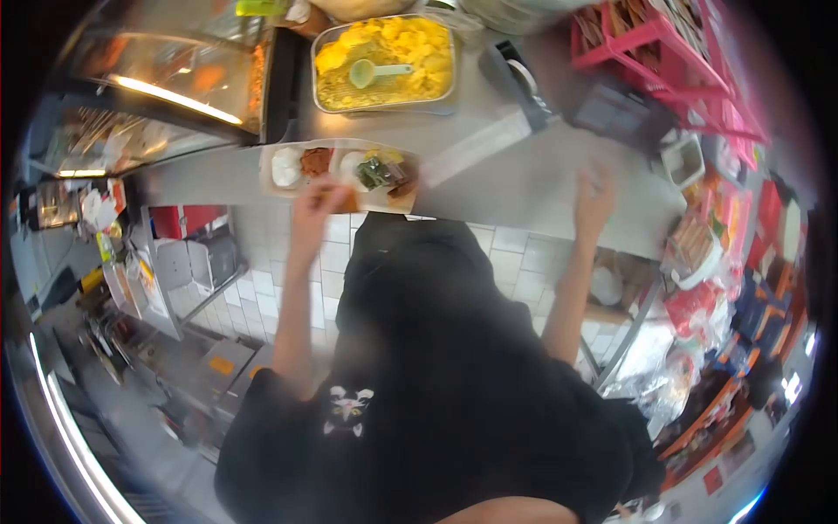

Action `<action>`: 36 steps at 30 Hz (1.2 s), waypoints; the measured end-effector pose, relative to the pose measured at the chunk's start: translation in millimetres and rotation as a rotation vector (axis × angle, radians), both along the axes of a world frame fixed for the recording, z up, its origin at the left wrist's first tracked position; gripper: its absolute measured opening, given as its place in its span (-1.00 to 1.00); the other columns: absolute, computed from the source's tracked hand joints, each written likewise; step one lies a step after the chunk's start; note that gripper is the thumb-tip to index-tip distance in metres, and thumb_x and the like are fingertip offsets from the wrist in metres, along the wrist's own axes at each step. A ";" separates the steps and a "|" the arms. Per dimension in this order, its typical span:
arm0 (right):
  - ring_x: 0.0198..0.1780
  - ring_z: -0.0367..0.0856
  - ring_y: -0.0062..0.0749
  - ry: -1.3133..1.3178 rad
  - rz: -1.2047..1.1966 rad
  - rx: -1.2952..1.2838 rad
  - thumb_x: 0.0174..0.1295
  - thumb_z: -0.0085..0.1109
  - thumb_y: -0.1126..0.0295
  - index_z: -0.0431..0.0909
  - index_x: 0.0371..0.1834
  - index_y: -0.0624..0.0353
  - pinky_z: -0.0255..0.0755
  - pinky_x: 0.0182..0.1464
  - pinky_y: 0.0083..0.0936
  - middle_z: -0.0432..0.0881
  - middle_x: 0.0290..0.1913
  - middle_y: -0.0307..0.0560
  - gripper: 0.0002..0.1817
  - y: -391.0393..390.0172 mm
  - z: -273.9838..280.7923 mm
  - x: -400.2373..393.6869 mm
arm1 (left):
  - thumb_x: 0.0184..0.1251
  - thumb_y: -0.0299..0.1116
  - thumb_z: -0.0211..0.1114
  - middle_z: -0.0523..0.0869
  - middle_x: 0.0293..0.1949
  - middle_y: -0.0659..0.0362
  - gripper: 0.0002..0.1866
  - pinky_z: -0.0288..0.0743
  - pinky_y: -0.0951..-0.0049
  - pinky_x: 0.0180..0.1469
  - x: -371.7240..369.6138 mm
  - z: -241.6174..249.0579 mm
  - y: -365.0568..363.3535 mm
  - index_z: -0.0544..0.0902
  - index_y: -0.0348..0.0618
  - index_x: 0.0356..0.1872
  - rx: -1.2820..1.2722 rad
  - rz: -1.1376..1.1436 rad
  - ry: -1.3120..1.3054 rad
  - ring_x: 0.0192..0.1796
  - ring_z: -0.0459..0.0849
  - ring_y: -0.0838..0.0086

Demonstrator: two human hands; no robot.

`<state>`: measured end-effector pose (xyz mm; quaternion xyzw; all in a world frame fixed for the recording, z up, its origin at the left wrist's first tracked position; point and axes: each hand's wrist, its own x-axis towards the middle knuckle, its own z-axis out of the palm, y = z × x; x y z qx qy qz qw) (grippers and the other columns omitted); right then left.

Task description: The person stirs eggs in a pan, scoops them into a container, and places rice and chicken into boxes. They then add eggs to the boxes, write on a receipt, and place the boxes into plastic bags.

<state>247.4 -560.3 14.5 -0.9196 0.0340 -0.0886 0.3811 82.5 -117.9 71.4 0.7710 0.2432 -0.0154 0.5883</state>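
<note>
My left hand (319,201) is at the front edge of the paper food boxes, its fingers reaching over the food. Blur hides whether they grip anything. The left box (267,168) holds white rice (285,167) and reddish-brown food (315,161). In the right box (410,168) lie rice, dark green vegetables (375,174), something yellow and dark brown pieces (401,185). An orange patch shows just beside my left fingers. Over the counter to the right hovers my right hand (594,192), blurred, fingers apart, with nothing visible in it.
A metal tray (384,107) of yellow food with a pale green scoop (367,73) stands behind the boxes. Pink baskets (650,39), a dark box (621,109) and a small white container (683,160) crowd the right. A lit glass cabinet (179,74) stands left.
</note>
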 end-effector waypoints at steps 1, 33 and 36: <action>0.15 0.55 -0.08 -0.053 -0.172 -0.168 0.26 0.26 0.31 0.47 0.23 0.21 0.43 0.11 -0.28 0.62 0.07 0.09 -0.52 -40.0 -34.6 0.9 | 0.39 -0.30 0.32 0.72 -0.23 0.28 -0.81 0.49 0.57 -0.05 4.6 17.0 15.5 0.68 -0.17 -0.12 0.014 0.114 0.002 -0.16 0.64 0.63; -0.23 0.65 0.15 0.209 0.164 0.071 0.29 -0.02 0.40 0.62 0.06 0.16 0.49 -0.11 -0.12 0.68 -0.26 0.24 -0.67 116.6 -66.4 -42.1 | 0.21 0.02 0.36 0.27 0.35 -0.21 -0.24 0.45 0.00 0.10 85.3 -90.9 -163.9 0.43 -0.32 0.30 0.792 -1.127 -0.128 0.29 0.34 -0.03; -0.29 0.64 0.17 0.217 0.165 0.116 0.28 -0.01 0.40 0.64 0.04 0.16 0.48 -0.15 -0.11 0.67 -0.31 0.27 -0.67 116.3 -53.2 -30.6 | 0.22 0.05 0.35 0.22 0.40 -0.28 -0.26 0.42 -0.02 0.13 81.0 -108.7 -161.6 0.46 -0.30 0.29 0.858 -1.041 -0.188 0.33 0.33 -0.04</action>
